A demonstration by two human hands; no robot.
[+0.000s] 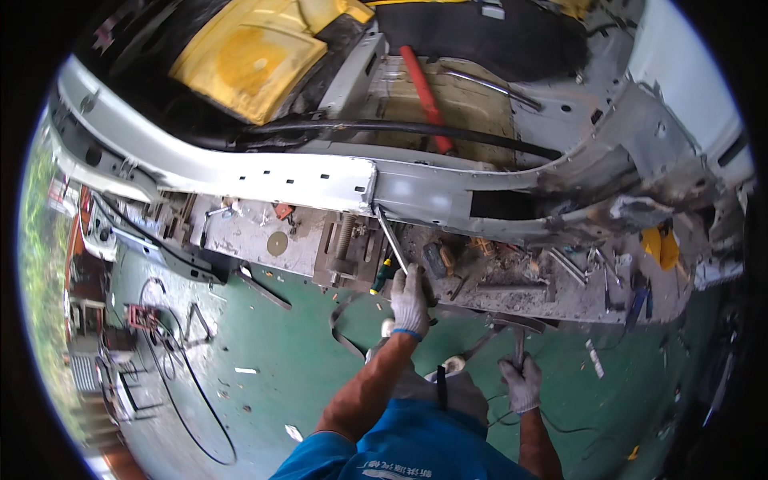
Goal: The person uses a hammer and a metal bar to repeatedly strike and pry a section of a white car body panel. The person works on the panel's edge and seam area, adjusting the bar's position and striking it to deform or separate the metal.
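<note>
My left hand (410,306), in a pale knitted glove, is closed round a long metal bar (390,238). The bar's far tip meets the seam where the white car sill (304,180) joins the grey sill section (420,192). Lower and to the right, my gloved right hand (522,384) grips a hammer (520,344) by its handle, with the head pointing away from me. The hammer is apart from the bar. Beside my left hand, a green-and-yellow screwdriver (382,277) lies at the bench edge.
Beneath the sill runs a metal bench (500,298) with a clamp screw (344,236), loose tools and a yellow cloth-like piece (660,248). A red bar (420,88) and black tube (384,126) cross the car body. Cables (188,364) lie on the green floor.
</note>
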